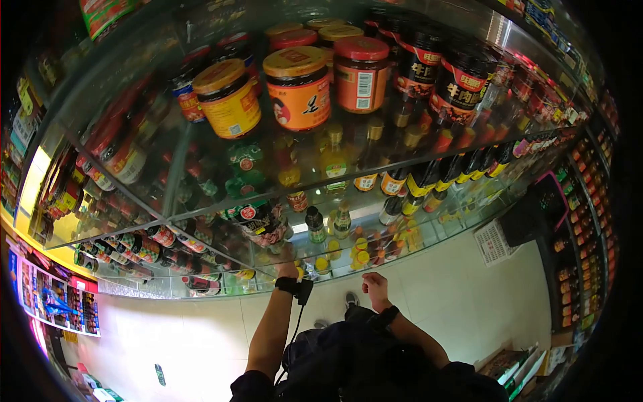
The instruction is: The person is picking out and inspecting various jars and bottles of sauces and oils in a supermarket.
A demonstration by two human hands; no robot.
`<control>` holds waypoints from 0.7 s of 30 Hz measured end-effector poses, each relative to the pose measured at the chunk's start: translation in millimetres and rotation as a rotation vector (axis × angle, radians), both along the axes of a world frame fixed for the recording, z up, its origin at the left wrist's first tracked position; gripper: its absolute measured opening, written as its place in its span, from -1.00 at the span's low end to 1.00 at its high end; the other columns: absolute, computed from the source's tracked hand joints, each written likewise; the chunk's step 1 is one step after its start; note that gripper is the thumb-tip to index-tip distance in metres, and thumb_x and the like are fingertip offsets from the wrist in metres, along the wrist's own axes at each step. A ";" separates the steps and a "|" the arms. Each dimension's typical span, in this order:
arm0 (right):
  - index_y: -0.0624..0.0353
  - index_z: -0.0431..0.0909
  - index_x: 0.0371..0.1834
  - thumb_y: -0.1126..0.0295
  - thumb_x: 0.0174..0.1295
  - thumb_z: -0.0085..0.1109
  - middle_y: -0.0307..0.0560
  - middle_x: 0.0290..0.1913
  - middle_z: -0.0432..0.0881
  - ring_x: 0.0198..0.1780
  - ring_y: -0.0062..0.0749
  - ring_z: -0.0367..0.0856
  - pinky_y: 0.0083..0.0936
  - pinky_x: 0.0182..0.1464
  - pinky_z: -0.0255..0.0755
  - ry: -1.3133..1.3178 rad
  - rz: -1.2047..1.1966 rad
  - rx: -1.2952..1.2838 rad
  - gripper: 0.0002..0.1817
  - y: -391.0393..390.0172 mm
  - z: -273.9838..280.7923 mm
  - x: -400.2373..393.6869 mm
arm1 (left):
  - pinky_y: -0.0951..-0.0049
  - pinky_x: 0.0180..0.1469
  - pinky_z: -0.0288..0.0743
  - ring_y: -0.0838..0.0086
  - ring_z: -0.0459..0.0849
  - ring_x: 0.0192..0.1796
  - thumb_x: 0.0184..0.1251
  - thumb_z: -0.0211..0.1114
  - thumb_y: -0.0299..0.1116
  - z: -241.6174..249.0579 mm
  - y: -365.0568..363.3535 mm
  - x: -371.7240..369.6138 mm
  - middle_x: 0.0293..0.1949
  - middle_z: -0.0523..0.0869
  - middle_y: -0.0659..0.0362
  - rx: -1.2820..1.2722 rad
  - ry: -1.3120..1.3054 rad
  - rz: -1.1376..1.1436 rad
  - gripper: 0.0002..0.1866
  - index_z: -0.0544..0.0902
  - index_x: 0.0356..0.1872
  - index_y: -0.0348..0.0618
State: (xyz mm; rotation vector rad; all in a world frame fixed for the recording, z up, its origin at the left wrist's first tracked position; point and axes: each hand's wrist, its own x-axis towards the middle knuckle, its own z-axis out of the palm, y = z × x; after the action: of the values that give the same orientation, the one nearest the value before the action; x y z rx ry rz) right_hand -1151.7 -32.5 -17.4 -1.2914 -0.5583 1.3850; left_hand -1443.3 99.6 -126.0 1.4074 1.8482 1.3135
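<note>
My left hand [286, 263] reaches in under the glass shelf [261, 197], a black strap with a small device and cable at its wrist. Its fingers are blurred behind the glass, right below a dark patterned packet [268, 231]; whether they grip it I cannot tell. Close by stand a dark-capped bottle [315, 226] and several small yellow-capped bottles [323, 265]. My right hand [376, 289] hangs in front of the shelf edge over the floor, its fingers curled in with nothing in them. A black band circles that wrist.
On the upper glass shelf stand an orange-label jar [300, 100], a yellow-label jar [231, 110], a red-lidded jar [362, 80] and black tubs [461, 87]. Sauce bottles [395, 179] line the level below. A dark chair-like object [532, 218] and a stocked rack [583, 254] stand right.
</note>
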 end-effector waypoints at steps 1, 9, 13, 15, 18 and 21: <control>0.26 0.46 -0.42 0.58 0.03 -0.06 -0.22 -0.70 0.37 -0.69 -0.60 0.30 -0.68 -0.63 0.19 0.015 0.002 -0.001 -0.91 5.8 0.3 4.2 | 0.40 -0.05 0.30 0.43 0.39 -0.05 -0.11 0.34 -0.43 60.4 0.3 23.9 0.02 0.36 0.18 -0.020 -0.443 0.139 -0.25 0.15 0.17 0.04; 0.22 0.47 -0.41 0.55 0.03 -0.02 -0.27 -0.62 0.40 -0.62 -0.64 0.33 -0.69 -0.59 0.18 0.135 0.050 0.022 -0.92 67.1 -6.2 21.9 | 0.42 0.01 0.31 0.44 0.42 -0.09 -0.19 0.39 -0.48 117.3 23.1 46.2 -0.10 0.42 0.20 0.172 -0.540 0.324 -0.30 0.22 0.06 -0.15; 0.20 0.45 -0.33 0.56 -0.07 0.12 -0.29 -0.56 0.37 -0.52 -0.58 0.33 -0.64 -0.47 0.23 -0.056 0.064 0.261 -0.81 121.4 -16.4 15.1 | 0.51 -0.20 0.40 0.51 0.48 -0.26 -0.14 0.34 -0.53 156.9 27.7 67.7 -0.28 0.47 0.26 0.468 -0.177 0.379 -0.50 0.34 -0.10 -0.15; 0.19 0.44 -0.31 0.55 -0.12 0.15 -0.29 -0.54 0.37 -0.48 -0.56 0.34 -0.61 -0.39 0.27 -0.121 0.020 0.389 -0.76 143.0 -17.3 9.6 | 0.51 -0.21 0.40 0.51 0.48 -0.26 -0.14 0.33 -0.54 145.8 30.7 64.5 -0.27 0.48 0.26 0.463 -0.182 0.388 -0.51 0.35 -0.11 -0.16; 0.22 0.27 0.00 0.50 -0.17 0.28 -0.13 -0.09 0.35 -0.01 -0.47 0.30 -0.54 0.03 0.20 -0.436 0.147 0.530 -0.41 166.9 -0.4 7.7 | 0.50 -0.22 0.40 0.51 0.48 -0.26 -0.13 0.31 -0.56 139.4 32.0 62.7 -0.27 0.49 0.25 0.390 -0.288 0.383 -0.53 0.37 -0.11 -0.17; 0.25 0.36 -0.15 0.32 -0.33 0.36 0.01 -0.26 0.46 -0.17 -0.21 0.42 -0.38 -0.11 0.29 -0.594 -0.004 0.752 -0.41 184.0 46.7 -2.2 | 0.50 -0.23 0.40 0.51 0.48 -0.27 -0.13 0.29 -0.57 132.4 32.0 64.9 -0.26 0.50 0.25 0.341 -0.322 0.390 -0.55 0.39 -0.12 -0.18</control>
State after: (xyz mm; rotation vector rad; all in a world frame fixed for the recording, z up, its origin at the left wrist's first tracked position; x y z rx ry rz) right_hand -1153.9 151.5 29.3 -1.0412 -1.3283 0.6376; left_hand -1378.4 131.7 6.4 0.9269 1.7881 1.9961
